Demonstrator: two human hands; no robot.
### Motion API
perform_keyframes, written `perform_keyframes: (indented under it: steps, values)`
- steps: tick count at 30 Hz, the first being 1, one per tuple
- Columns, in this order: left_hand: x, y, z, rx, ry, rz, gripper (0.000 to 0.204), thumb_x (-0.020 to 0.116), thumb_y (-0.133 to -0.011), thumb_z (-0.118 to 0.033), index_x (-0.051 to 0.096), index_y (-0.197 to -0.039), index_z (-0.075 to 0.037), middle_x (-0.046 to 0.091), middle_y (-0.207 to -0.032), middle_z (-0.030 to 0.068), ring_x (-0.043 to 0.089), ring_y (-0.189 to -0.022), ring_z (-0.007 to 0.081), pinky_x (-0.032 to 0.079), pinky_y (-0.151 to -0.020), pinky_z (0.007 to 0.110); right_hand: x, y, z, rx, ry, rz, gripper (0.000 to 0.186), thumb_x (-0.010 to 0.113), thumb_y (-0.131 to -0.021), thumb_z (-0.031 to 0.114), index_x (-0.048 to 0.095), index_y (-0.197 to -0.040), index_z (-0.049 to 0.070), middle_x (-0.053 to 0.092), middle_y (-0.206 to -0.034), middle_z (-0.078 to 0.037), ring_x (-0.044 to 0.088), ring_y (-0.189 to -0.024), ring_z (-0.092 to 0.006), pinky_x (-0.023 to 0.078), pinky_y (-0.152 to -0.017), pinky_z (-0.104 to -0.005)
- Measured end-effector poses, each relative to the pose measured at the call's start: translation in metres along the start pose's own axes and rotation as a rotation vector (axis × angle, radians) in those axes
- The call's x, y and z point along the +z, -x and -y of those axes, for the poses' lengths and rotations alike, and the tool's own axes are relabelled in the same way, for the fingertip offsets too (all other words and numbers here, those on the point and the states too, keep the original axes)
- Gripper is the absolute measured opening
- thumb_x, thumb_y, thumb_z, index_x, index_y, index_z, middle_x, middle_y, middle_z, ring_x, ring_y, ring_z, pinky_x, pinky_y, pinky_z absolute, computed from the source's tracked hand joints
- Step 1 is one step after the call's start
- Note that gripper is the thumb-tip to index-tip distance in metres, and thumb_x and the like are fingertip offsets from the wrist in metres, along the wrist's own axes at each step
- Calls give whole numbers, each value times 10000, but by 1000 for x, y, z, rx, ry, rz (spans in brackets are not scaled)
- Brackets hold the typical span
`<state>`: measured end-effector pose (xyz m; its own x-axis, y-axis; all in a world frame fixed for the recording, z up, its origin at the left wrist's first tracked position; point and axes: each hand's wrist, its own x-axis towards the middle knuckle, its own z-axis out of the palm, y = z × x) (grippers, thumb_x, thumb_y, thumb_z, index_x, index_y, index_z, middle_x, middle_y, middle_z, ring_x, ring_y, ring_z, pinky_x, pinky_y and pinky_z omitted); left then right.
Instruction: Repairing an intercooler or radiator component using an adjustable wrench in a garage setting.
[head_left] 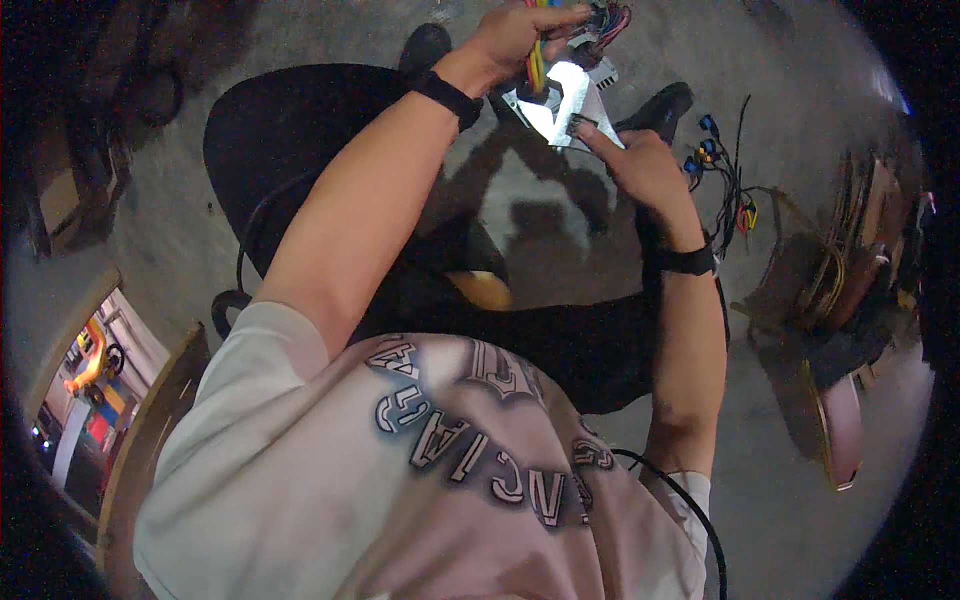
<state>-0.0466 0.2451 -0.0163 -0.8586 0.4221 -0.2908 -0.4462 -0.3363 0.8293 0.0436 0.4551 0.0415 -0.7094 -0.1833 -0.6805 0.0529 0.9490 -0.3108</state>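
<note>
At the top of the head view, my left hand (510,45) is closed around a bundle of coloured wires (537,72), with yellow ones hanging below the fingers. More red and dark wires (612,28) bunch up just past its fingertips. Below the wires is a shiny silver metal casing (570,95), glaring white under the light, with slots along its far right edge. My right hand (645,168) grips the casing's near right corner, thumb on top. Its other fingers are mostly hidden. Whether the wires join the casing I cannot make out.
Loose black cables with blue connectors (708,124) lie on the floor (800,80) to the right. Farther right is a blurred pile of brown material and cables (835,265). A wood-edged opening (105,390) shows bright, colourful things at left. My shoes (428,45) flank the work.
</note>
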Motion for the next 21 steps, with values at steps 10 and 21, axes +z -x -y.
perform_keyframes:
  steps: [10, 21]
  values:
    - [-12, -14, 18, -42, 22, 17, 322, 649, -923, -328, 557, -697, -118, 475, -568, -45, 453, -504, 75, 361, -514, 230, 16, 0, 2, 310, -272, 20, 857, 536, -770, 783, 685, -1041, -17, 667, -977, -289, 648, -998, -422, 490, -872, -479]
    - [-4, -37, 43, -241, 446, -138, 417, 572, -954, -307, 466, -584, -147, 466, -520, -2, 445, -446, 121, 350, -443, 259, 101, -10, -18, -431, 120, -816, 290, 584, -923, 153, 646, -1203, 196, 483, -571, -93, 523, -484, -272, 391, -416, -402]
